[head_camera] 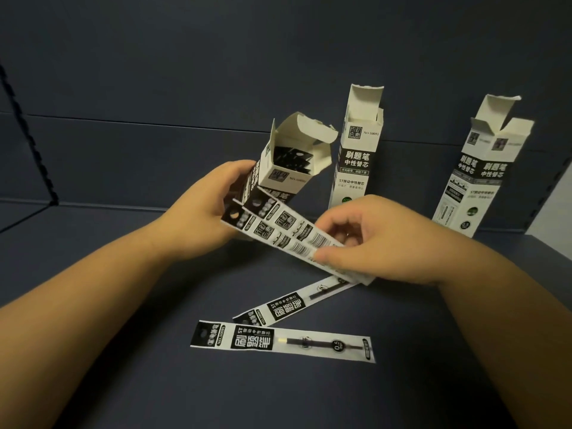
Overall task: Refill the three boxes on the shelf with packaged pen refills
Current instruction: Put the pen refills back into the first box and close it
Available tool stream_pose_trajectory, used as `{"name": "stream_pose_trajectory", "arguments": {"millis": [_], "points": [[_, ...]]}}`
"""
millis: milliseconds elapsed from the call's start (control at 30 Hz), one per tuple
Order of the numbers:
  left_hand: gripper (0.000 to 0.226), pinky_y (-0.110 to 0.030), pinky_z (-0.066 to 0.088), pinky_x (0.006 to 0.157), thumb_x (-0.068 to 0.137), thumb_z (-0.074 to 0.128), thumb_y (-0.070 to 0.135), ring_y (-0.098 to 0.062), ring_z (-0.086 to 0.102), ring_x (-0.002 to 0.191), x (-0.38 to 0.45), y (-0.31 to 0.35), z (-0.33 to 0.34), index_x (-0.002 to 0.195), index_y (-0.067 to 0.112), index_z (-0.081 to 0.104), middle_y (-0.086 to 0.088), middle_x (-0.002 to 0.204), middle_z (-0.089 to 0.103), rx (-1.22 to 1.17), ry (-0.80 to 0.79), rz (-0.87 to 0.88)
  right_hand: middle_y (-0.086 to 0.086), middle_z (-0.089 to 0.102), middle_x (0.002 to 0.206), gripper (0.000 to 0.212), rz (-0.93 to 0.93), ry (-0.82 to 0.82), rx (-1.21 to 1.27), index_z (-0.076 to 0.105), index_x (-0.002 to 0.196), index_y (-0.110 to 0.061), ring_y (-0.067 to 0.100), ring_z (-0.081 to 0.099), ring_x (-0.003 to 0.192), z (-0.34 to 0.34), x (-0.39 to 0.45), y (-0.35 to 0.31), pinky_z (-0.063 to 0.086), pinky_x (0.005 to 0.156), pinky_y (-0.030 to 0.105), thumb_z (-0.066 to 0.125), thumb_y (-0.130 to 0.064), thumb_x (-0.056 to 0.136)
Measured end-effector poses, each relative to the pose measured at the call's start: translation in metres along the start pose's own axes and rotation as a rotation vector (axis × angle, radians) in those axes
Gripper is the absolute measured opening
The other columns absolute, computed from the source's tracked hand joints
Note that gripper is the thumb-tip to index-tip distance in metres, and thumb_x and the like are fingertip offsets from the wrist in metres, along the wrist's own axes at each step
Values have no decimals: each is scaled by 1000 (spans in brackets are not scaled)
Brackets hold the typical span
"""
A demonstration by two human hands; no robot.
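My left hand (204,205) grips a tilted white-and-black box (294,168), its flap open, with several black refill packets showing inside. My right hand (380,239) pinches the near end of two flat refill packets (278,230), whose far ends lie against the box just below my left hand. Two more refill packets lie flat on the shelf: one (294,305) partly under my right hand, the other (281,341) nearer to me. Two open boxes stand upright against the back wall, one in the middle (356,156), one at the right (483,168).
The dark blue shelf floor (154,382) runs to a back panel (185,88) behind the boxes. A perforated upright (28,128) stands at the left. The shelf's right edge (554,239) lies just past the rightmost box.
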State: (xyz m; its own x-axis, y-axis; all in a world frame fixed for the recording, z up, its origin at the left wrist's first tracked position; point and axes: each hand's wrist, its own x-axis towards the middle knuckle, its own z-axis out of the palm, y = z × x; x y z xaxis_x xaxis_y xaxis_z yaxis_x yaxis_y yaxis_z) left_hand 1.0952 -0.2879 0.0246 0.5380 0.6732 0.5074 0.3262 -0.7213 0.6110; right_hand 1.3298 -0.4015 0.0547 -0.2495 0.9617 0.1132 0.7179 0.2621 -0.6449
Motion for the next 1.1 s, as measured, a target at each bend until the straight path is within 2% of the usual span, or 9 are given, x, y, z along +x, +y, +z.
{"name": "stream_pose_trajectory", "arguments": {"millis": [67, 133, 267, 433, 700, 767, 867, 1000, 1100], "points": [[63, -22, 54, 86, 80, 79, 11, 2, 61, 111, 1, -1, 0, 131, 34, 51, 15, 124, 60, 6, 25, 0, -10, 78, 93, 12, 2, 5, 53, 76, 98, -27, 3, 71, 73, -1, -1, 0, 61, 68, 25, 75, -20, 89], [57, -37, 54, 96, 84, 76, 22, -6, 60, 117, 3, -6, 0, 134, 34, 51, 14, 126, 61, 35, 15, 8, -7, 79, 98, 13, -3, 15, 117, 76, 99, -25, 9, 75, 84, -1, -1, 1, 63, 79, 35, 76, -18, 89], [62, -44, 50, 104, 85, 74, 28, -7, 57, 124, 3, -9, 0, 140, 30, 47, 12, 133, 60, 11, 0, 4, -8, 78, 108, 21, -14, 43, 282, 75, 105, -22, 12, 75, 100, -2, -1, 0, 60, 91, 41, 74, -10, 88], [67, -40, 48, 107, 84, 73, 29, -3, 55, 125, 3, -8, -1, 143, 33, 43, 13, 136, 57, 23, 0, -11, -4, 79, 109, 22, -33, 109, 451, 74, 106, -18, 13, 74, 104, -3, 0, 1, 59, 93, 36, 68, -4, 90], [65, -19, 45, 97, 83, 72, 30, 9, 52, 121, 3, -6, 0, 137, 43, 39, 22, 133, 55, 19, 1, -33, 3, 79, 106, 18, -81, 239, 670, 72, 107, -14, 14, 74, 94, -8, -1, 0, 55, 71, 21, 63, -5, 94], [64, -14, 44, 93, 82, 72, 30, 12, 51, 119, 4, -6, -1, 134, 47, 38, 26, 130, 53, 24, -5, -33, 4, 78, 106, 18, -96, 284, 698, 71, 109, -13, 16, 74, 95, -9, -1, -1, 56, 73, 27, 62, -6, 94], [62, -12, 44, 90, 84, 72, 26, 13, 52, 116, 4, -6, 0, 130, 50, 38, 30, 125, 52, 38, -4, -27, 5, 78, 108, 20, -116, 330, 784, 69, 110, -12, 22, 74, 102, -9, 0, -2, 59, 92, 44, 62, -7, 92], [62, -6, 43, 86, 84, 72, 27, 19, 50, 114, 5, -7, 0, 125, 56, 36, 32, 124, 51, 45, -1, -13, 8, 78, 109, 24, -151, 357, 852, 68, 113, -8, 24, 74, 103, -7, 0, -4, 61, 89, 43, 63, -9, 89], [60, -1, 42, 84, 83, 72, 30, 20, 50, 114, 5, -7, 0, 123, 58, 38, 31, 125, 52, 64, 0, 3, 9, 79, 102, 23, -183, 401, 836, 69, 105, -10, 25, 75, 96, -5, -1, -6, 60, 84, 42, 66, -16, 82]]}}
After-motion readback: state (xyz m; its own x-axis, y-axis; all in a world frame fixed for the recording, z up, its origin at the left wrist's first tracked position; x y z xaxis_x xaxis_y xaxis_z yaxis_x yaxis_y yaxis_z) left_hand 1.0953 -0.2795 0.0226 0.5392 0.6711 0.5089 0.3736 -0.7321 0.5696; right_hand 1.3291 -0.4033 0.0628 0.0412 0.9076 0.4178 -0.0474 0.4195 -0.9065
